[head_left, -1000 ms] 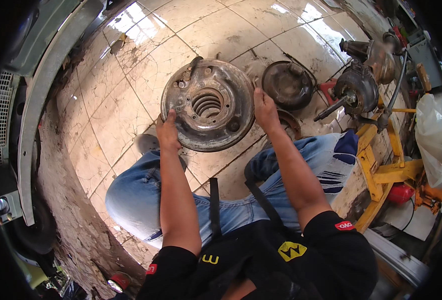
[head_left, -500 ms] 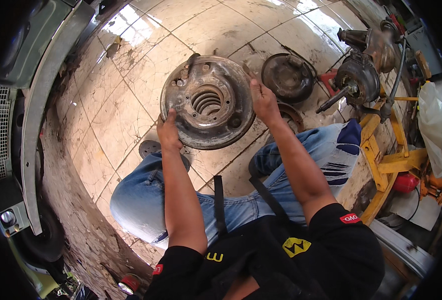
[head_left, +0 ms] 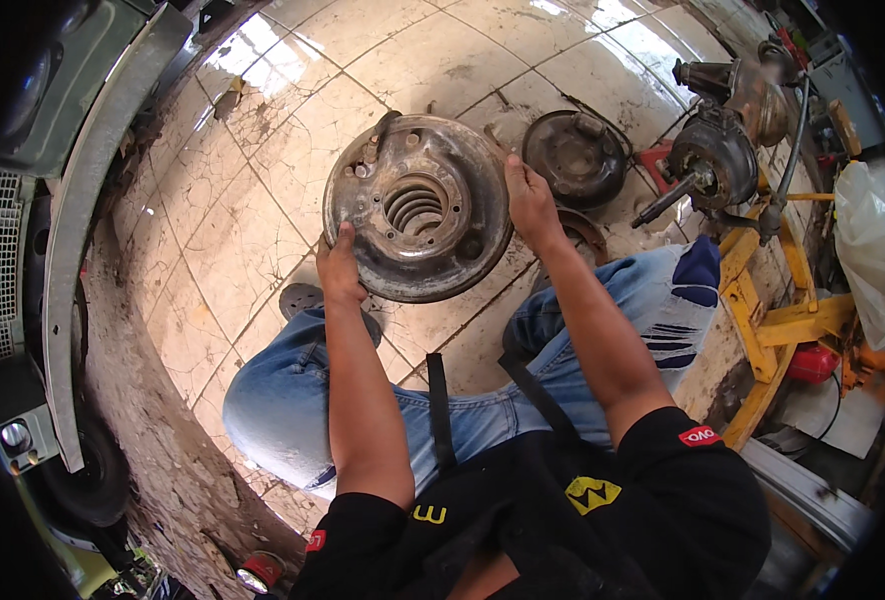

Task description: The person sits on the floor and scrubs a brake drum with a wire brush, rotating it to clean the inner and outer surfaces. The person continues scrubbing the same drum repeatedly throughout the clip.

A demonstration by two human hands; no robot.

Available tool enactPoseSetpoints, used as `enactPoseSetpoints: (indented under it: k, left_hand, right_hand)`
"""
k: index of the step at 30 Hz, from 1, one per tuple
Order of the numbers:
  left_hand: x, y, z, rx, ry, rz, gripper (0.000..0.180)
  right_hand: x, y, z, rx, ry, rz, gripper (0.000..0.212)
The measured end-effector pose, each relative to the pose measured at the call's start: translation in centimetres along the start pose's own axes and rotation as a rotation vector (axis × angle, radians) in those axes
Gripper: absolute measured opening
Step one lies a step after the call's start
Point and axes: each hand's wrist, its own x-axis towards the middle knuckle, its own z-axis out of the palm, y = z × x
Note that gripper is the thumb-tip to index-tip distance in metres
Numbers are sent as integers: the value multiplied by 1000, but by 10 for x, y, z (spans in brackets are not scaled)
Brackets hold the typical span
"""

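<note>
Both my hands hold a large round, worn brake backing plate (head_left: 388, 262) above the tiled floor, between my knees. My left hand (head_left: 341, 268) grips its left rim, thumb on top and the other fingers mostly hidden underneath. On the right rim, my right hand (head_left: 535, 208) is closed the same way, its thumb along the edge. Through the plate's centre hole a coil spring (head_left: 416, 210) shows. Small bolt holes ring that hole, and stubby fittings stick out at the upper left.
A smaller dark brake plate (head_left: 571, 165) lies on the floor at right, near a curved brake shoe (head_left: 588, 240). Farther right, a greasy axle assembly (head_left: 758, 110) rests by a yellow metal stand (head_left: 745, 335). A grey vehicle bumper (head_left: 81, 190) runs along the left.
The plate and both hands have shifted very slightly down and to the right in the picture. My grip stays the same.
</note>
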Motion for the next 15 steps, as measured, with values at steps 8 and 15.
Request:
enactPoseSetpoints:
  k: [8,15]
  left_hand:
    - [1,-3,-1,20,45,25,53]
    - [7,-9,-4,-21,-11,52,55]
  right_hand:
    - [3,15,0,-27,22,-95,53]
    - [6,15,-5,31,211,-23,59]
